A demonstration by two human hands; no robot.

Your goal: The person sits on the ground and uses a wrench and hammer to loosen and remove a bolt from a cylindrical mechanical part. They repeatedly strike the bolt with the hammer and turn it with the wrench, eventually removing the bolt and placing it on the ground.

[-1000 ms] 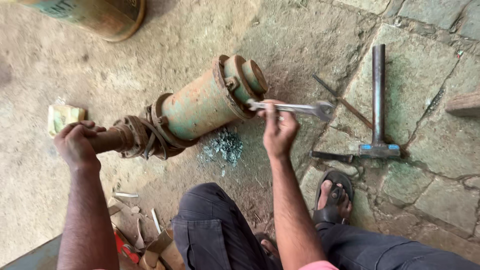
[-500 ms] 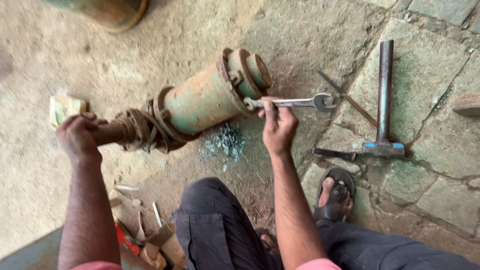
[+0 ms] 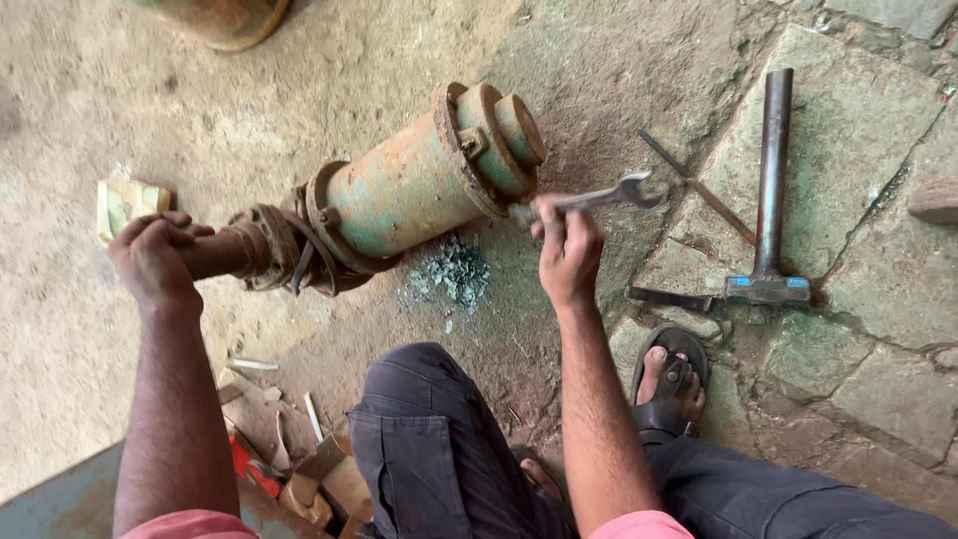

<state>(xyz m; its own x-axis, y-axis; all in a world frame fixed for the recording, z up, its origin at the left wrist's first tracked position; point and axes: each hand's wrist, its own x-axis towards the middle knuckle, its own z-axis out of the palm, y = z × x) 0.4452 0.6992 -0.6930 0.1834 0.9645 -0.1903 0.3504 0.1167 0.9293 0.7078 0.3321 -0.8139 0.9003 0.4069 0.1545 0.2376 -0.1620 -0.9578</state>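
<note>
Right hand: the right hand point(image 3: 569, 262) has its fingers curled tight round the shank of a spanner point(image 3: 599, 198), thumb on top; the open jaw end points toward 3 o'clock.
Left hand: the left hand point(image 3: 152, 262) is wrapped full round the thin shaft point(image 3: 218, 252), fist closed, knuckles up.
Spanner: slim steel, stiff and light by the look; its near end sits right at the flange, at 3 o'clock of the cylinder.
Cylinder: the cylinder point(image 3: 414, 190) lies tilted on the ground at centre, flanged end toward 2 o'clock, shaft end toward 8 o'clock.
Handling: rusty cast metal with flaking green paint, likely heavy and rigid; rough, so not slippery. The shaft and the flange rims look like the sound places to grip.
Around: a hammer point(image 3: 770, 200) lies at 3 o'clock, well apart; paint chips point(image 3: 451, 274) just below the cylinder; wood scraps point(image 3: 289, 459) at 7 o'clock.
Hidden: whether the spanner grips a nut cannot be told; the fingers cover that end. A drum point(image 3: 225, 15) at 11 o'clock is cut off.
</note>
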